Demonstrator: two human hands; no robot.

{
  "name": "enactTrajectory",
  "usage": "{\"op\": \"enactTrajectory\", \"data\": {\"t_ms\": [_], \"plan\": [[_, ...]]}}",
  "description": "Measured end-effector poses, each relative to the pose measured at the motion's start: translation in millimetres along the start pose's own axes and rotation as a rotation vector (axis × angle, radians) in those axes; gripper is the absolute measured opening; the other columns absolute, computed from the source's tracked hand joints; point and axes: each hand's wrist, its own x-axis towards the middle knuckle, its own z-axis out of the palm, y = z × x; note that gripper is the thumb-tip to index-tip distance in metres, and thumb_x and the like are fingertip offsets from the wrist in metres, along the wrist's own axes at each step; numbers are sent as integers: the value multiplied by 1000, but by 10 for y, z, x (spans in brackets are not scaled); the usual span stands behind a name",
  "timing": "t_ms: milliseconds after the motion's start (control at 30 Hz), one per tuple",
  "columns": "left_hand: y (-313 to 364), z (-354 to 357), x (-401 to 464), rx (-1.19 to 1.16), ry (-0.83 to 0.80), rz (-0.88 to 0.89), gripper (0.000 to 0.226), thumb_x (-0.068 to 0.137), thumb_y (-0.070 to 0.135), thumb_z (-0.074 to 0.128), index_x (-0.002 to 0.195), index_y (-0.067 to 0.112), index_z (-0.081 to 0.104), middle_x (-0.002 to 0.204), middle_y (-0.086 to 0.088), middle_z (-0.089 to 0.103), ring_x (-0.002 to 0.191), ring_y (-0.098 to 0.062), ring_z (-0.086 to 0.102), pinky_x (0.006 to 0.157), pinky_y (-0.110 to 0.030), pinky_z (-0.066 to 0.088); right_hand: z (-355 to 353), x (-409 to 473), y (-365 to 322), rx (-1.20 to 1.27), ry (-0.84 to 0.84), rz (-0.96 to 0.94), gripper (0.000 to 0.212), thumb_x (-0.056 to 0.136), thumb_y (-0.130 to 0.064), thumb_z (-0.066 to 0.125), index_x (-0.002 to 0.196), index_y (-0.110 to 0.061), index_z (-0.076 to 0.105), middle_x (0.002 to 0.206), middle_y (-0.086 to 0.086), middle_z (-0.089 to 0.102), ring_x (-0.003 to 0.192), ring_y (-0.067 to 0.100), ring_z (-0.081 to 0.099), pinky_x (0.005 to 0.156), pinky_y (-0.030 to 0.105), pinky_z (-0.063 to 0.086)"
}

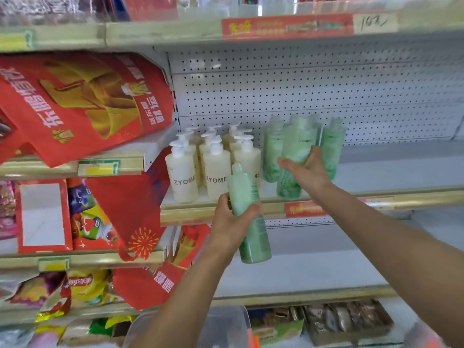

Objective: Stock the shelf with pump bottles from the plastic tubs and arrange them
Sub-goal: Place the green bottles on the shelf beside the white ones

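My left hand [229,223] grips a green bottle [251,222] by its middle, tilted, just in front of the shelf's gold front rail [401,197]. My right hand [307,169] holds another green bottle [293,156] that stands at the shelf's front edge. Behind it stand more green bottles: one at the left [272,149] and one at the right [332,146]. Left of them, several cream pump bottles [182,174] marked ZYOME stand in rows on the same white shelf [389,167].
Red gift bags [82,104] hang over the shelves at the left, with snack packs [82,285] below. A clear plastic tub [226,325] shows at the bottom centre. The shelf stretch right of the green bottles and the shelf below [313,259] are bare white.
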Motion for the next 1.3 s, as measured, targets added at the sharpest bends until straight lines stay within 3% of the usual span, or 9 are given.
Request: {"op": "enactTrajectory", "data": {"t_ms": [133,433,600,733,800,933,1067,1167,1300], "plan": [[13,149,120,9,38,12,50,78,31,78,120,22,51,104,5,66,92,-9,66,73,-27,55,60,312,67,-60,-62,-4,73,80,-28,78,132,-15,29,117,1,56,110,22,56,100,42,47],[2,313,270,10,94,15,48,78,29,79,118,23,52,103,6,66,89,-5,66,69,-23,53,185,543,418,-112,-101,-34,65,75,-26,83,117,-18,34,109,2,60,102,22,61,95,47,51],[-5,393,301,4,105,4,47,79,28,79,117,24,52,103,5,66,88,-4,66,68,-22,53,186,531,448,-142,-100,-54,69,75,-28,82,125,-14,35,111,2,58,101,20,59,85,32,47],[-5,425,296,14,78,11,54,77,28,81,122,26,51,106,6,67,87,-1,67,71,-24,55,123,385,520,-86,25,-161,81,79,-29,78,141,-12,29,129,3,47,118,16,47,101,31,41],[3,452,301,39,69,29,61,74,29,83,125,28,50,110,4,66,89,-1,67,72,-23,55,73,207,502,-29,109,-265,68,85,-29,71,139,-14,34,121,2,47,109,14,47,95,26,40],[57,592,315,112,51,64,63,71,27,85,124,32,51,108,6,65,91,-4,66,72,-23,54,-95,25,293,58,-231,-187,36,91,-38,63,117,-14,58,106,-4,63,96,9,60,84,22,48],[83,863,314,270,39,101,61,63,35,87,112,33,51,103,13,65,92,-7,65,81,-33,56,-304,105,157,-56,-402,-48,76,69,-76,62,125,-25,56,124,-8,62,115,10,59,101,38,47],[109,1097,318,615,246,183,70,55,54,84,103,31,38,103,14,56,92,-11,58,73,-34,50,-459,135,68,-262,-302,-50,80,66,-71,69,122,-18,50,116,-4,61,105,15,61,89,36,52],[99,1293,339,740,357,282,77,53,58,85,105,27,38,107,10,51,98,-15,55,73,-35,48,-604,152,5,-270,-287,-56,84,47,-72,78,107,-17,57,101,-4,67,93,14,67,81,42,58]]}}
